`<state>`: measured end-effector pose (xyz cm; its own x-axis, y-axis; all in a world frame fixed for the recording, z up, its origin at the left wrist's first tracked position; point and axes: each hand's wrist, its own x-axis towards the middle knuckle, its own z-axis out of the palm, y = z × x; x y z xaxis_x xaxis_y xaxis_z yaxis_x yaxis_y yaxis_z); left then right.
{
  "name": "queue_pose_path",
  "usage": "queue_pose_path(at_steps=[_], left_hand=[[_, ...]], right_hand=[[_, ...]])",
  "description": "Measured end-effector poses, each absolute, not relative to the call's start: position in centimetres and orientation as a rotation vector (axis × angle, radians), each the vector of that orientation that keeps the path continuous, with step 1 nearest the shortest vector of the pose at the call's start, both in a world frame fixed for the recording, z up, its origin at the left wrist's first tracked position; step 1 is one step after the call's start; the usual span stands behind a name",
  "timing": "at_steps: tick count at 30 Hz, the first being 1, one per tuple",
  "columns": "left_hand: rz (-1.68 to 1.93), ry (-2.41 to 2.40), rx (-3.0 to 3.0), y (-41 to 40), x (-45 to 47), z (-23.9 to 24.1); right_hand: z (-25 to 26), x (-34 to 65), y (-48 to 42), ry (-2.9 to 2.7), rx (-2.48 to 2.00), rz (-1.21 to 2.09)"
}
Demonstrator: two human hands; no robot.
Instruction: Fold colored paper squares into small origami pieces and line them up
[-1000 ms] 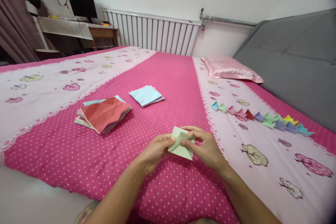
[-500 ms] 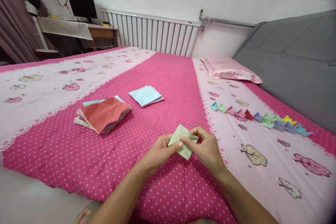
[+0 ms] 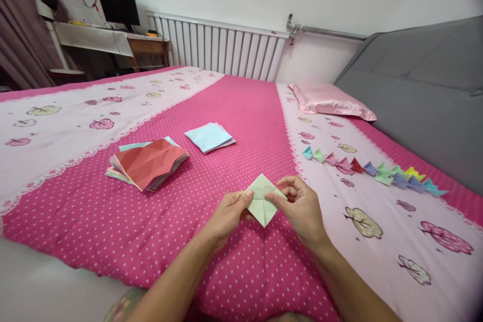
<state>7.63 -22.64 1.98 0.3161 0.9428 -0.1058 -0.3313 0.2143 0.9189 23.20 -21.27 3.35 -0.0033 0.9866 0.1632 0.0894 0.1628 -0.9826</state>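
A pale green folded paper [image 3: 263, 204], diamond-shaped with a crease down its lower half, is held up over the pink dotted bedspread. My left hand [image 3: 231, 213] pinches its left corner, thumb on top and fingers beneath. On the opposite corner my right hand [image 3: 302, 206] closes, its thumb lying on the paper's face and its fingers curled behind. Farther left lie a stack of coloured paper sheets [image 3: 154, 161] with a red one on top and a smaller stack of light blue paper [image 3: 209, 137].
Several small folded paper boats [image 3: 356, 165] in many colours form a row on the bed at the right. Behind them are a pink pillow [image 3: 332, 99] and a grey headboard [image 3: 418, 70]. A white radiator [image 3: 219, 45] stands along the wall.
Both thumbs have shifted outward from the paper's middle toward its side corners. The paper now shows more of its face and sits slightly higher.
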Motion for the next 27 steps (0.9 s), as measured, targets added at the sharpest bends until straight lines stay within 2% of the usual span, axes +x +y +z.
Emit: queue_pose_path(at_steps=[16, 27], left_hand=[[1.099, 0.894, 0.964, -22.1, 7.0, 2.0], [0.803, 0.842, 1.264, -22.2, 6.4, 1.9]], right_hand=[[4.4, 24.0, -20.8, -1.407, -1.168, 1.334], [4.2, 24.3, -20.8, -1.582, -1.042, 1.498]])
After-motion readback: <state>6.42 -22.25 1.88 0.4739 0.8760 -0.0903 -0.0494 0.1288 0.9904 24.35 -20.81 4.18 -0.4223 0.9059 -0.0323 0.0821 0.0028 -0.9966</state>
